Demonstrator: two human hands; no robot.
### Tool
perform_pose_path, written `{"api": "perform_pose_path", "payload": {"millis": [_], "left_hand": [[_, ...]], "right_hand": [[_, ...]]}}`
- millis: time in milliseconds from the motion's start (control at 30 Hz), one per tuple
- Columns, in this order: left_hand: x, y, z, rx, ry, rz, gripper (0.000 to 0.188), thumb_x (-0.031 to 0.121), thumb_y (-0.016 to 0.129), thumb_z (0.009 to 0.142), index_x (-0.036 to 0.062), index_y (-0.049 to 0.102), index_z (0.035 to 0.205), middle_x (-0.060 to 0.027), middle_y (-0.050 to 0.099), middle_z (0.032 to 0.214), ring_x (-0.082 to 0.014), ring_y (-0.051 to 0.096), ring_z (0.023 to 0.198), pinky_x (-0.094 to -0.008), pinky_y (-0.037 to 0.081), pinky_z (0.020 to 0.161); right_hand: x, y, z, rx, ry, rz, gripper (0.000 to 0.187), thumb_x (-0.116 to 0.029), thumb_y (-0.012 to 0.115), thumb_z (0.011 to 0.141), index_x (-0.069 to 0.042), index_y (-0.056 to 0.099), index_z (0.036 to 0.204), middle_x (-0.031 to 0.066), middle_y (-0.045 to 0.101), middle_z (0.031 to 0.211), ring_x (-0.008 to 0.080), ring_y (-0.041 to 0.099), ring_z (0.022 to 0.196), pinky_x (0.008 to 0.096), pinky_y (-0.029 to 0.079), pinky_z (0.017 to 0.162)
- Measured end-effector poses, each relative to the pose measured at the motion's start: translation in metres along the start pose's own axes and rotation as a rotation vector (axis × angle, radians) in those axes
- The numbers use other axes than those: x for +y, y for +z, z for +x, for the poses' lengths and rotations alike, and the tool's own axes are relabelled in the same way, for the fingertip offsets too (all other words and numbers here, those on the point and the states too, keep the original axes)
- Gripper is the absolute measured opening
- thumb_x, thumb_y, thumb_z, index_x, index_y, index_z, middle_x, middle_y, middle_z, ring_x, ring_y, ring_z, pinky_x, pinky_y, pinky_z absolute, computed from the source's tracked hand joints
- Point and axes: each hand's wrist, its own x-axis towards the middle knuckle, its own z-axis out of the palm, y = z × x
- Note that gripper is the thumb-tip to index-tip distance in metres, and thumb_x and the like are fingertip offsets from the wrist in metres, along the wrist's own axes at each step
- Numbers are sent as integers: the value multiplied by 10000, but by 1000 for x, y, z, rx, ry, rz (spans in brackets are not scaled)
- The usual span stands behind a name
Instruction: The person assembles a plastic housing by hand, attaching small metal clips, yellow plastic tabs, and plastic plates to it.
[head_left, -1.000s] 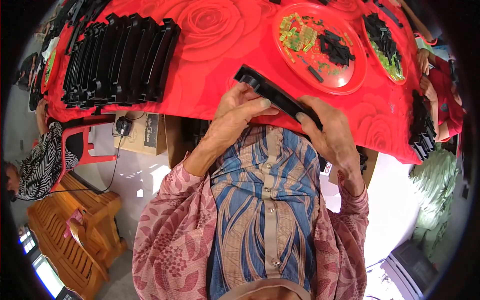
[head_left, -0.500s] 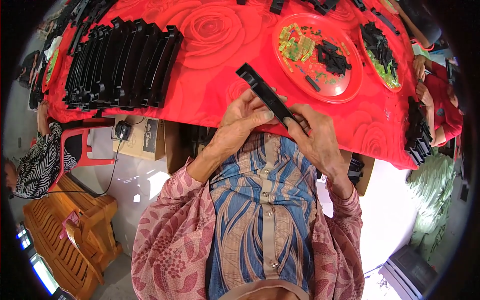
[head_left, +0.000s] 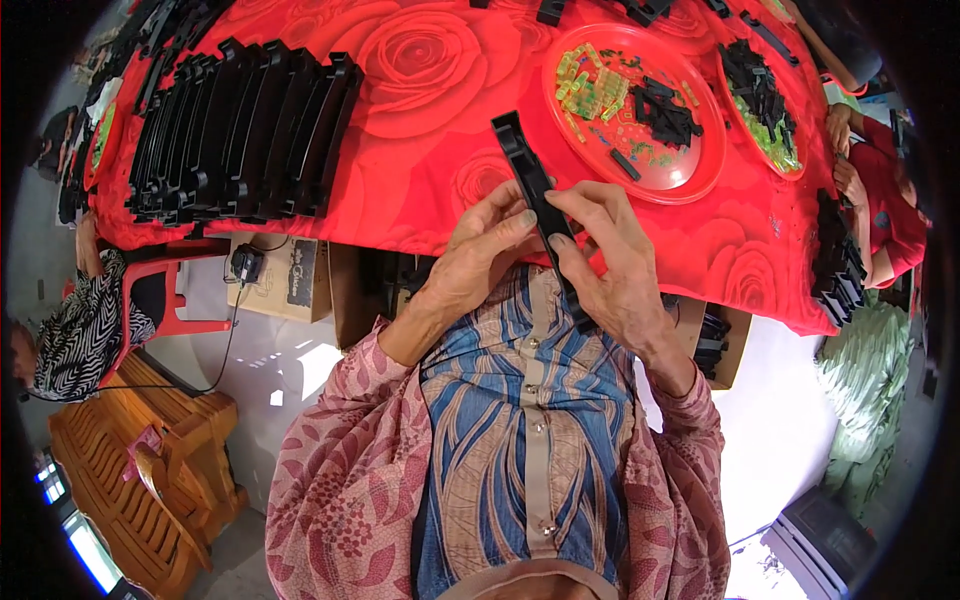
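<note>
A long black plastic strip with a raised rim (head_left: 522, 160) is held over my lap, just off the table's near edge, its far end pointing up and slightly left. My left hand (head_left: 482, 245) grips it from the left side, thumb on its edge. From the right, my right hand (head_left: 608, 250) pinches it, with index finger and thumb on its upper face. The strip's lower end reaches down below my right palm and is partly hidden by it. Whether a small piece sits under my right fingertips, I cannot tell.
Black strips like it (head_left: 245, 130) stand in a row on the red flowered tablecloth (head_left: 420, 60) at left. A red round tray (head_left: 640, 180) holds yellow-green clear pieces and small black parts. Another tray (head_left: 765, 130) lies farther right, near a person in red (head_left: 885, 200).
The strip has turned steeper, its far end moving right and up, its lower end now showing below my right hand. My right fingers have shifted up onto its upper face.
</note>
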Motion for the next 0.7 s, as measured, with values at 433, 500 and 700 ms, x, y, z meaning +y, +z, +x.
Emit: {"api": "perform_pose_path", "payload": {"millis": [433, 500, 700], "left_hand": [[-7, 3, -8, 18, -27, 265, 429, 145, 572, 967, 17, 454, 1360, -74, 569, 1254, -164, 562, 1138, -304, 478, 947], [-10, 0, -8, 13, 12, 283, 425, 119, 574, 960, 3, 454, 1351, -83, 563, 1266, -177, 551, 1163, -312, 454, 989], [-3, 7, -7, -38, 35, 348, 426, 96, 577, 958, -13, 451, 1350, -94, 550, 1287, -182, 528, 1198, -325, 425, 1031]], "right_hand": [[11, 10, -11, 38, -62, -93, 314, -15, 654, 822, -44, 611, 1133, 156, 533, 1083, 328, 653, 811, 416, 546, 620], [9, 9, -13, 25, -54, -139, 324, -20, 651, 823, -43, 602, 1143, 155, 527, 1085, 332, 650, 808, 424, 545, 621], [0, 4, -12, 33, -49, -119, 295, 25, 632, 841, -7, 604, 1132, 186, 544, 1081, 322, 667, 791, 405, 551, 612]]}}
